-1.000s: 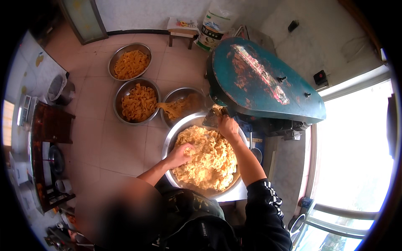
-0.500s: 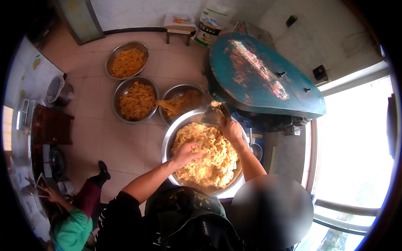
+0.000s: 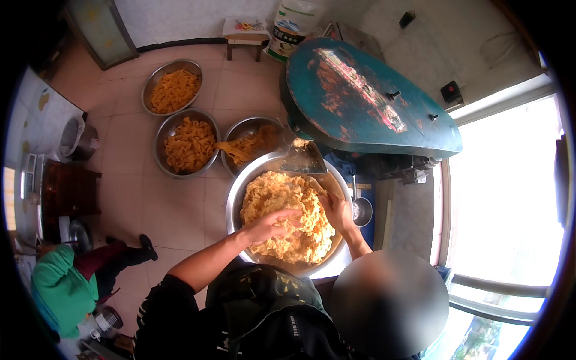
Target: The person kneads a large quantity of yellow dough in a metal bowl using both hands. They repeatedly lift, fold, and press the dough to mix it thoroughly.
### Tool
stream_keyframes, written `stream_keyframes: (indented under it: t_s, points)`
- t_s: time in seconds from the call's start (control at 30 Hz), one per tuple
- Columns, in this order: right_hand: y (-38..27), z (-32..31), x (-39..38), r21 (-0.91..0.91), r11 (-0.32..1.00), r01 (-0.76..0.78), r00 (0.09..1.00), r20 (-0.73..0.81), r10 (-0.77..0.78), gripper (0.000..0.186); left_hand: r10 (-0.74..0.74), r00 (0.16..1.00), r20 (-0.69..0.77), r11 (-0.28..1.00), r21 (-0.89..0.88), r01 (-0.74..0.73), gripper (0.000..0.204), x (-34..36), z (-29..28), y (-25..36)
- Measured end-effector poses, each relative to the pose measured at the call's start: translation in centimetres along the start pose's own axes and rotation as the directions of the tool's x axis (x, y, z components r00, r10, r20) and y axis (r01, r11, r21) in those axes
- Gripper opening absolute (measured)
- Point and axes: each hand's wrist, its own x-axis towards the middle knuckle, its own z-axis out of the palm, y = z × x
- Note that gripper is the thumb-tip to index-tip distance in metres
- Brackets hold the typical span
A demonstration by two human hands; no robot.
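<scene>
A wide steel basin [image 3: 236, 191] in front of me holds a heap of crumbly yellow dough [image 3: 282, 201]. My left hand [image 3: 268, 228] rests on the dough's left side, its fingers stretched out and apart. At the right side of the heap, my right hand [image 3: 338, 213] has its fingers closed around a lump of dough, partly hidden by the hand. Just beyond it, a dark metal chute [image 3: 305, 159] of the green machine [image 3: 366, 96] hangs over the basin's far rim, with yellow crumbs at its top.
Three smaller steel bowls with orange strips stand on the tiled floor at the far left: one farthest [image 3: 147, 90], one nearer [image 3: 157, 141], one beside the basin [image 3: 228, 159]. A small pan [image 3: 362, 211] lies right of the basin. A person in green [image 3: 63, 285] is at lower left.
My right hand has come down from the chute to the dough. My left hand stays on the heap, fingers now more stretched. The person in green has moved lower and bent over.
</scene>
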Motion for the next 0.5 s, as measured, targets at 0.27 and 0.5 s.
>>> stream_keyframes:
  t_s: [0.27,0.5]
  points:
    - [-0.5,0.9,4.2,-0.159,0.987,-0.001,1.0,-0.023,-0.003,0.036,-0.158,0.976,-0.148,0.941,-0.322,0.103,0.026,-0.4,-0.2,-0.7]
    - [-2.9,5.0,14.6,-0.336,0.94,-0.053,0.998,-0.043,0.041,0.049,-0.056,0.979,-0.198,0.993,-0.114,0.033,0.03,-0.7,-1.5,-3.1]
